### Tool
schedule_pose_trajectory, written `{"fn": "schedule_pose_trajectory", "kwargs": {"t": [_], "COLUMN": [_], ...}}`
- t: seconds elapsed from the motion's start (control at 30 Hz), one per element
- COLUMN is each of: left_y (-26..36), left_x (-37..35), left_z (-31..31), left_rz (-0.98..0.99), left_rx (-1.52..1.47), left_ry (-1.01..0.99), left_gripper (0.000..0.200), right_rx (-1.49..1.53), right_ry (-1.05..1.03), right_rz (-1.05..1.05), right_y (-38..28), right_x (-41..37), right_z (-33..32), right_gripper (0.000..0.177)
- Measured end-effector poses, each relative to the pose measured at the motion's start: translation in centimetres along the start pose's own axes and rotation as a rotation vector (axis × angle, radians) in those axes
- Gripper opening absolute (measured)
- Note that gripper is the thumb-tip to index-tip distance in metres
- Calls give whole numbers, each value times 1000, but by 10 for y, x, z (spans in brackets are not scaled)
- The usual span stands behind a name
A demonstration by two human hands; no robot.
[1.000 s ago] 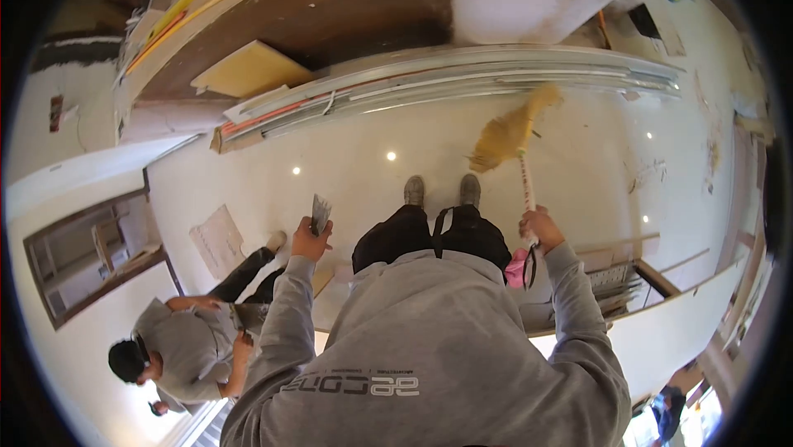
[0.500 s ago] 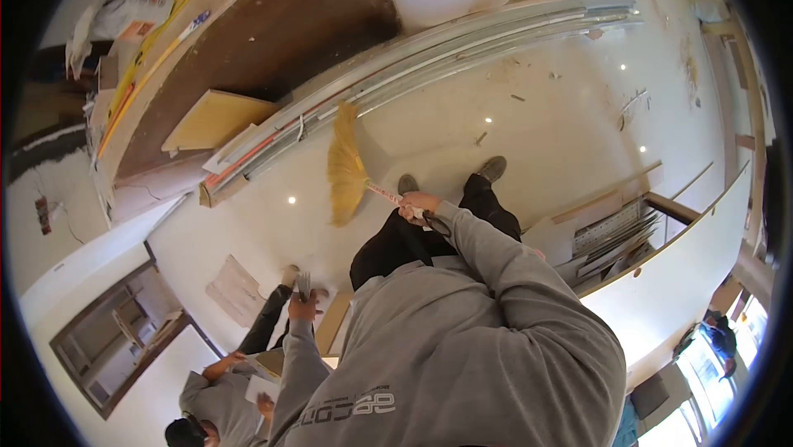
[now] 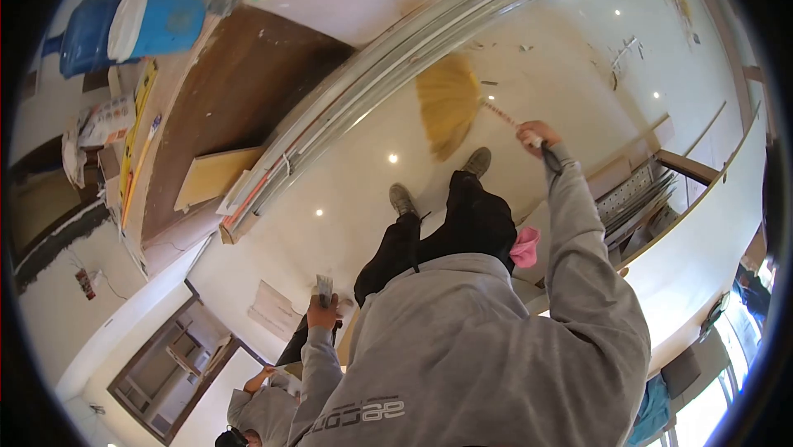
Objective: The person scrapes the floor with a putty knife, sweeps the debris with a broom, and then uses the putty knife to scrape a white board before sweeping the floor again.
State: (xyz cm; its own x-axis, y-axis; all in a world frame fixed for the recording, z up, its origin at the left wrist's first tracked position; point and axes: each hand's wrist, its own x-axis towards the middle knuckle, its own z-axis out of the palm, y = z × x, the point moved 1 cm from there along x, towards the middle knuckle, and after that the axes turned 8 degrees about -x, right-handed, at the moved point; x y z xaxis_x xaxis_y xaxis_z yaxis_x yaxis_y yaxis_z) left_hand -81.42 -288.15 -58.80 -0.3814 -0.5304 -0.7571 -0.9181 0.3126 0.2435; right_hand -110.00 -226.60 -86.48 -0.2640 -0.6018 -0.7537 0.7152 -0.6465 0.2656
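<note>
Across the near part of my view spreads the grey sweatshirt [image 3: 471,348], with a pink cloth [image 3: 525,247] hanging at the right hip. Out to the left, my left hand [image 3: 323,312] is closed around a scraper [image 3: 325,286], its blade pointing forward, away from the body. On the other side, the fingers of my right hand [image 3: 538,138] are wrapped round the handle [image 3: 500,116] of a straw broom [image 3: 448,108], near the end with the dark loop. From those fingers the broom lies to the left and a little forward, its long axis slanting across the front of the body; the right hand is plainly the nearer one, the left being well apart from it. The broom points leftward, handle leading to a flared bristle fan that sits just beyond the shoes [image 3: 402,199], between them and a long row of metal profiles [image 3: 405,68] on the pale floor [image 3: 355,228]. I can't tell whether the bristles are touching down. Past the profiles stand a yellowish board [image 3: 216,174] and, farther up, a blue water jug [image 3: 87,34]; a co-worker [image 3: 268,410] shows beyond my left arm.
</note>
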Motion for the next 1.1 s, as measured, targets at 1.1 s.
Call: {"fn": "schedule_pose_trajectory", "kwargs": {"t": [1.1], "left_y": [186], "left_x": [-14], "left_z": [54], "left_rz": [194], "left_rx": [85], "left_ry": [-25], "left_gripper": [33], "right_rx": [-1167], "right_ry": [190], "right_rz": [-545], "right_y": [-57], "right_x": [-39], "right_z": [-73], "right_gripper": [13]}}
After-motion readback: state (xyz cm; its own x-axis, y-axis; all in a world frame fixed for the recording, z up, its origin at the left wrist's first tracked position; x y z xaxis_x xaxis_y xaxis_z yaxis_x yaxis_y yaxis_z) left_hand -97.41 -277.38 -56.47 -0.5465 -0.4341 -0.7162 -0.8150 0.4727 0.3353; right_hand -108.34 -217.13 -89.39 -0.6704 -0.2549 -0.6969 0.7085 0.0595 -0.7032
